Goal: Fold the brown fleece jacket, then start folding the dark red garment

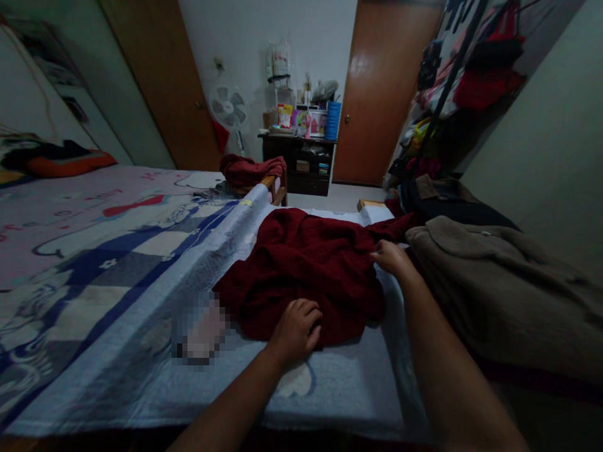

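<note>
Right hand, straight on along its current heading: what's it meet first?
Most likely the dark red cloth: the right hand points up and left, with its fingertips at the cloth's right edge. Whether they touch or hover just above is unclear.

Pale blue sheet (339,383), dark red garment (315,263) (rumpled), blurred object (203,336) beside it

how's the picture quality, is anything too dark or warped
Head view: dim overall, darkest at the lower right; the left door and right door lean outward, probably wide-angle distortion; a pixelated patch masks detail beside the dark red cloth, whose folds remain readable.
</note>
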Motion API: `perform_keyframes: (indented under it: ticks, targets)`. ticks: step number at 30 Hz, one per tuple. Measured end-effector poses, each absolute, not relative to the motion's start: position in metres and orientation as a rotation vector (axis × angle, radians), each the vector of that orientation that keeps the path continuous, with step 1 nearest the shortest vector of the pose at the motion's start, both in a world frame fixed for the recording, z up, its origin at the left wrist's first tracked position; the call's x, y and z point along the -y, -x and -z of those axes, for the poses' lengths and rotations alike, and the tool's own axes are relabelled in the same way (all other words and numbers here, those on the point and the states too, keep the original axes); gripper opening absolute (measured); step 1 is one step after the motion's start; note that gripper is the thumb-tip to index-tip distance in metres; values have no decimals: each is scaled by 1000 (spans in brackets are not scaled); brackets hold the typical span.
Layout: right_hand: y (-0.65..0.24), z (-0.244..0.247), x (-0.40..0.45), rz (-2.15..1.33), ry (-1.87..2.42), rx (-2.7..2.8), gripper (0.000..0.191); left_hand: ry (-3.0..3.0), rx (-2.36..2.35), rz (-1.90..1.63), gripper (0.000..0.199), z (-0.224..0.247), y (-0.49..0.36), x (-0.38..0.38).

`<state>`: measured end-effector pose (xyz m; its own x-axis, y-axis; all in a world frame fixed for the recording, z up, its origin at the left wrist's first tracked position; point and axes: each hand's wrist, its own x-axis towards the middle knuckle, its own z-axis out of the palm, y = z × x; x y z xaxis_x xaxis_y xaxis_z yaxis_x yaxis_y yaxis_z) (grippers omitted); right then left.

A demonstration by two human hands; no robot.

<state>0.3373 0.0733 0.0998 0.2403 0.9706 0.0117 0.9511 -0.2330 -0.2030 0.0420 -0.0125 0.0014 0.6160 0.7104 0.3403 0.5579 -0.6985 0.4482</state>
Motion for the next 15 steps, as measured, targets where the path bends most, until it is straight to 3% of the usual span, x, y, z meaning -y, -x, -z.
perform_keyframes:
  ticks: [3,7,9,13,15]
  targets:
    - [-313,-87,-28,-349,2339,2007,35,-2529,-1021,-728,20,-1,-41,12]
    - [-294,-60,23,-165,2337,2092,64,-2531,-1013,-709,19,0,-40,11]
    - [-293,-49,36,-78,2336,2083,67,-2542,-1005,-700,18,0,-40,11]
    - [-301,-46,38,51,2376,1963,39,-2591,-1026,-637,12,0,-41,13]
    - [-305,-52,34,-2,2378,1869,33,-2619,-1044,-577,10,1,-44,15]
